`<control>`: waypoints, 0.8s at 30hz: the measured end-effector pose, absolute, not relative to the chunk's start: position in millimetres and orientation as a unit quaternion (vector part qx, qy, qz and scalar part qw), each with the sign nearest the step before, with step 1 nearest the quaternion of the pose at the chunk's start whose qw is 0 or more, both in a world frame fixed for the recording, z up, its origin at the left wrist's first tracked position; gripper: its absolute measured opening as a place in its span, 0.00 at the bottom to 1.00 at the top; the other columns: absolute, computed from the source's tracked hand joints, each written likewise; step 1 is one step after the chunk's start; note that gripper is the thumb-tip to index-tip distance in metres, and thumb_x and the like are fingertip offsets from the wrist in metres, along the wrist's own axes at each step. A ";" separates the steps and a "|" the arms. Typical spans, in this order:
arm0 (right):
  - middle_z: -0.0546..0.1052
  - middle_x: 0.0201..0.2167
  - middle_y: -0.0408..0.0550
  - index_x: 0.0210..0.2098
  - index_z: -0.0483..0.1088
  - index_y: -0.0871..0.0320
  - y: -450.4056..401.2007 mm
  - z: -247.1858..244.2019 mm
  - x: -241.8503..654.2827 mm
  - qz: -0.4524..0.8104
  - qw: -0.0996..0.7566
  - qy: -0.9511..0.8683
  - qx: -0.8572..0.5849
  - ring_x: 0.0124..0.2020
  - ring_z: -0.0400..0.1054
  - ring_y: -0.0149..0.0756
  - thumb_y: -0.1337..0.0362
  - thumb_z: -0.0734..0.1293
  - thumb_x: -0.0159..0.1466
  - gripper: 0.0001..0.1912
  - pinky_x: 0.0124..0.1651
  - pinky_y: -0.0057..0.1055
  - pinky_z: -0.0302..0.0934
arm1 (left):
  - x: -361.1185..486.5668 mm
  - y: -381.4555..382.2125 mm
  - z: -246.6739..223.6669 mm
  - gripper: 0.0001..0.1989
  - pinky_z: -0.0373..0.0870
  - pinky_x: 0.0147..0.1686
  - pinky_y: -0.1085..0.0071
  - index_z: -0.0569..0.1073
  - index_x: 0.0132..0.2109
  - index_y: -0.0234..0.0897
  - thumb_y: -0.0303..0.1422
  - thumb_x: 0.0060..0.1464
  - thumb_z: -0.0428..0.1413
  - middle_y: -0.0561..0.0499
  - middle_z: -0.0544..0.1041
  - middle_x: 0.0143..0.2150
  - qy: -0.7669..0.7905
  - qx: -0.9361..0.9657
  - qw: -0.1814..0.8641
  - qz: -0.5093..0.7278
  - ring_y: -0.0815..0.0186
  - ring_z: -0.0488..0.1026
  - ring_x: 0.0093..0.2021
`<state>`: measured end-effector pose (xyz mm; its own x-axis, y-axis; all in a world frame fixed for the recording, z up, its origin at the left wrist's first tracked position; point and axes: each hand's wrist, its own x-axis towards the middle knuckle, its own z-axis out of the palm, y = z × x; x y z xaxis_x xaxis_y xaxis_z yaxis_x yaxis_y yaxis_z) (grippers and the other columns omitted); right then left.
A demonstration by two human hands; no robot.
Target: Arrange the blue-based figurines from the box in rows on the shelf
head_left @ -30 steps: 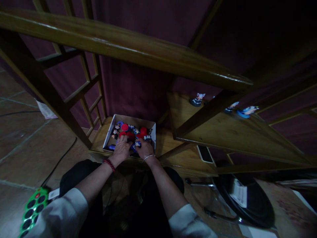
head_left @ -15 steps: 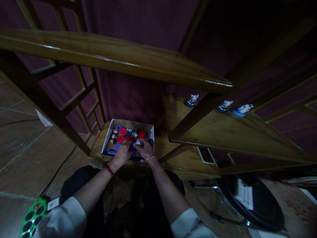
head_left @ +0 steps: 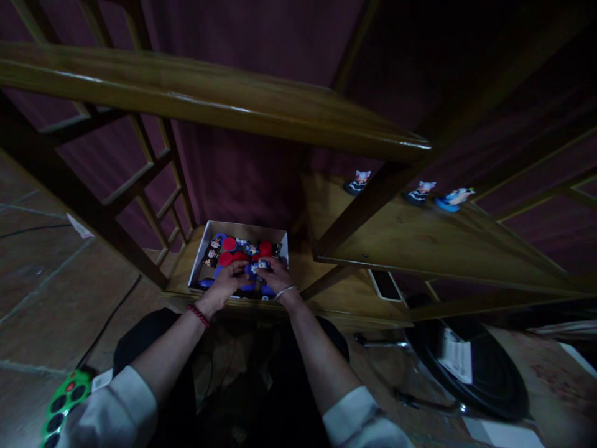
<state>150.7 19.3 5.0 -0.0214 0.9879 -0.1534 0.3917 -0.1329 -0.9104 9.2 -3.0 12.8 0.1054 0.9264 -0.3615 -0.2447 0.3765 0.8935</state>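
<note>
Wooden shelf (head_left: pixel 342 300) holds a box (head_left: pixel 247 231) at left. Right hand (head_left: pixel 278 278) pinches blue-white figure (head_left: pixel 259 266); left hand (head_left: pixel 226 284) alongside, can't tell its grip. Likely handling step; lifting calls for clearing red pieces (head_left: pixel 265 249).

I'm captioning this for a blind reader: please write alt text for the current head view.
A person's left hand and right hand are close about a small blue-and-white figurine at an open box holding more figurines and red pieces, exact grip unclear. The box sits on a low wooden shelf; three figurines stand on a higher shelf at right.

Pale sleeves (head_left: pixel 361 417), red beaded bracelet (head_left: pixel 199 315)
</note>
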 end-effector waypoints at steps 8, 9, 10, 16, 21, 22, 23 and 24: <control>0.72 0.30 0.44 0.39 0.67 0.59 15.7 9.2 151.6 0.553 0.411 -0.465 -0.556 0.30 0.66 0.30 0.62 0.66 0.47 0.19 0.36 0.29 0.61 | 5.1 -4.5 18.2 0.20 0.67 0.42 0.66 0.71 0.41 0.33 0.27 0.36 0.61 0.51 0.72 0.34 0.461 0.317 0.690 0.458 0.69 0.69 0.35; 0.72 0.30 0.44 0.39 0.67 0.59 15.3 8.9 151.7 0.561 0.419 -0.456 -0.549 0.30 0.66 0.30 0.62 0.67 0.46 0.19 0.36 0.29 0.61 | 5.0 -4.9 19.1 0.20 0.67 0.42 0.66 0.71 0.41 0.34 0.27 0.36 0.61 0.51 0.72 0.33 0.459 0.311 0.693 0.461 0.70 0.69 0.35; 0.72 0.30 0.44 0.39 0.67 0.59 15.1 8.3 151.9 0.569 0.425 -0.450 -0.542 0.30 0.66 0.29 0.62 0.67 0.46 0.20 0.36 0.29 0.61 | 5.1 -5.3 20.3 0.19 0.67 0.42 0.67 0.71 0.41 0.34 0.27 0.36 0.61 0.52 0.72 0.33 0.455 0.305 0.695 0.465 0.70 0.69 0.35; 0.73 0.31 0.44 0.37 0.68 0.59 18.3 3.3 154.5 0.581 0.442 -0.441 -0.522 0.31 0.66 0.30 0.62 0.69 0.44 0.20 0.39 0.30 0.60 | 4.7 -7.0 29.0 0.17 0.67 0.41 0.69 0.73 0.40 0.32 0.24 0.37 0.60 0.52 0.72 0.32 0.434 0.270 0.709 0.487 0.71 0.69 0.33; 0.73 0.31 0.44 0.37 0.69 0.58 19.5 3.5 155.0 0.580 0.436 -0.453 -0.517 0.32 0.66 0.31 0.62 0.69 0.44 0.20 0.40 0.31 0.60 | 2.0 -5.8 29.5 0.18 0.68 0.39 0.69 0.74 0.40 0.32 0.24 0.37 0.61 0.49 0.73 0.35 0.428 0.266 0.710 0.491 0.70 0.69 0.34; 0.74 0.31 0.44 0.37 0.69 0.58 19.1 4.8 154.6 0.579 0.435 -0.458 -0.516 0.33 0.67 0.31 0.62 0.69 0.44 0.20 0.40 0.31 0.60 | 1.4 -5.6 29.0 0.18 0.68 0.39 0.69 0.74 0.40 0.32 0.24 0.37 0.61 0.49 0.73 0.36 0.429 0.265 0.710 0.492 0.70 0.69 0.34; 0.74 0.31 0.44 0.37 0.69 0.58 18.5 6.6 154.1 0.577 0.433 -0.462 -0.517 0.33 0.67 0.31 0.62 0.69 0.44 0.19 0.40 0.31 0.60 | 1.0 -5.5 28.4 0.17 0.68 0.39 0.69 0.74 0.40 0.32 0.24 0.37 0.61 0.49 0.74 0.37 0.431 0.263 0.709 0.492 0.70 0.69 0.34; 0.74 0.31 0.44 0.37 0.69 0.58 17.9 8.5 153.6 0.574 0.428 -0.467 -0.519 0.33 0.67 0.32 0.62 0.69 0.44 0.19 0.40 0.31 0.60 | 0.6 -5.4 27.9 0.17 0.68 0.39 0.69 0.74 0.40 0.32 0.24 0.37 0.61 0.49 0.74 0.37 0.433 0.262 0.709 0.491 0.70 0.70 0.34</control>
<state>153.6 17.9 8.5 -0.0954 0.9760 -0.1956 -0.0066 -0.1972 -0.9803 0.6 -5.4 27.9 0.1416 0.9233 -0.3569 -0.4692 0.3801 0.7971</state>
